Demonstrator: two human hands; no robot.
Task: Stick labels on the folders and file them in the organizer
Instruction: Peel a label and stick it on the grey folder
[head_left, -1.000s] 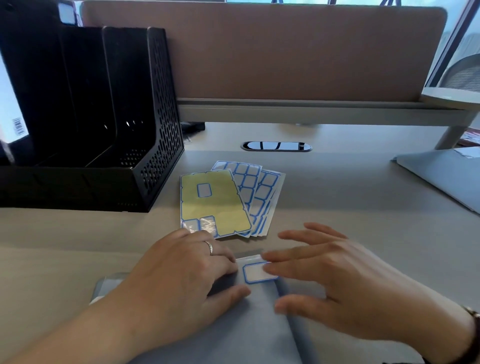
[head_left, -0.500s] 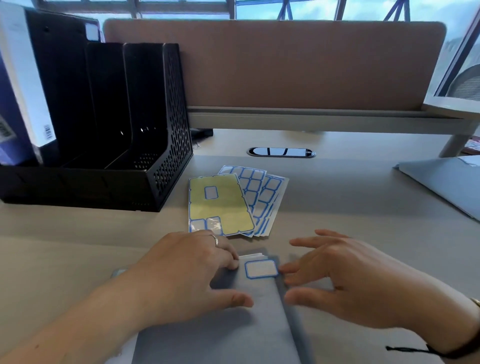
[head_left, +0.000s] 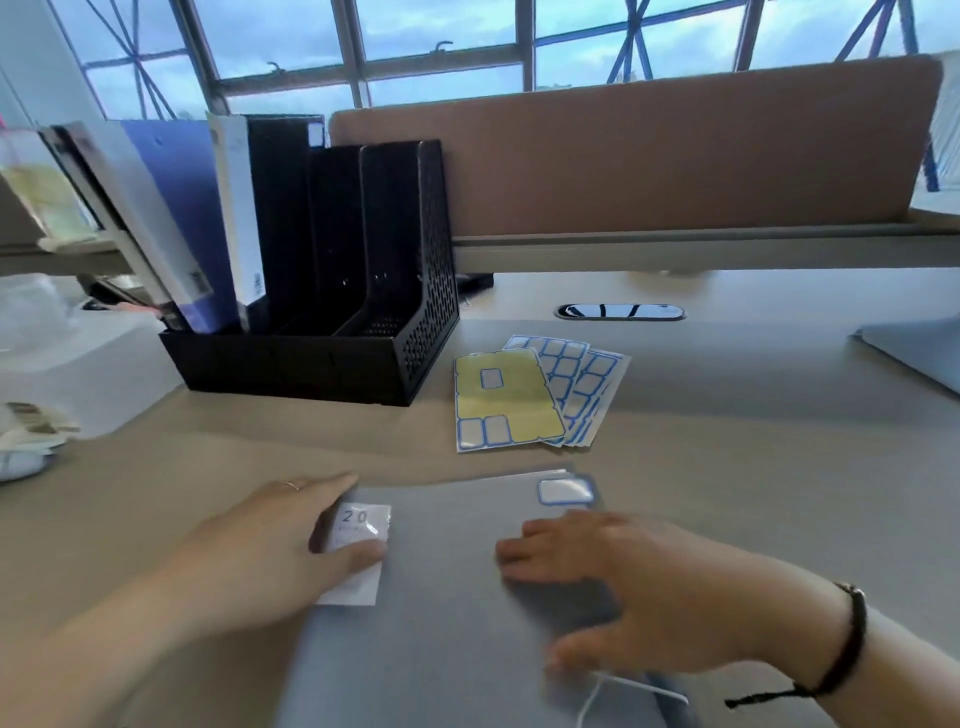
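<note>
A grey folder (head_left: 447, 613) lies flat on the desk in front of me. A blue-framed white label (head_left: 565, 491) is stuck at its far right corner. My left hand (head_left: 280, 540) rests on the folder's left edge, its thumb on a white sticker marked "20" (head_left: 358, 525). My right hand (head_left: 639, 577) lies flat on the folder's right part, fingers spread, just below the label. Fanned label sheets (head_left: 530, 397) lie beyond the folder, the top one mostly bare yellow backing. The black mesh organizer (head_left: 363, 312) stands at the back left.
A blue folder (head_left: 182, 218) and a white-spined one (head_left: 239, 208) lean in the organizer's left slots; the right slots hold nothing. A brown partition (head_left: 649, 150) closes the desk's far side. Another grey folder (head_left: 914, 348) lies at the right edge. White items (head_left: 31, 436) sit far left.
My view has lifted. The left hand slid left off the label to the folder's left edge. The right hand drew back from beside the label and now lies flat on the folder.
</note>
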